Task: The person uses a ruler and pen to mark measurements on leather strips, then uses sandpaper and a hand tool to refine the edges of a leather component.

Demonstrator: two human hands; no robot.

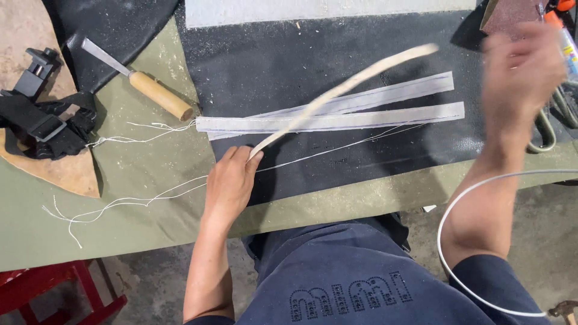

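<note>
Head view shows a long pale strip (337, 90) lifted off the table. The left hand (232, 180) pinches its near end between closed fingers, just at the front edge of a black mat (289, 54). The strip slants up and away to the right, and its far end is blurry. The right hand (521, 75) is raised near that far end. It is so blurred that I cannot tell if it is open or closed, or if it holds anything.

Under the strip, two flat grey strips (373, 111) lie side by side on the mat. Thin white threads (132, 201) trail across the green table cover (120, 229). A chisel with a wooden handle (158, 93) lies to the left, near a black strap with a clamp (39, 117). A white cable (457, 210) loops by the right arm.

The strip could slip from the pinch if it swings hard. It could also catch the loose threads and drag them. Scissors handles (545, 135) at the right edge are partly hidden behind the arm.
</note>
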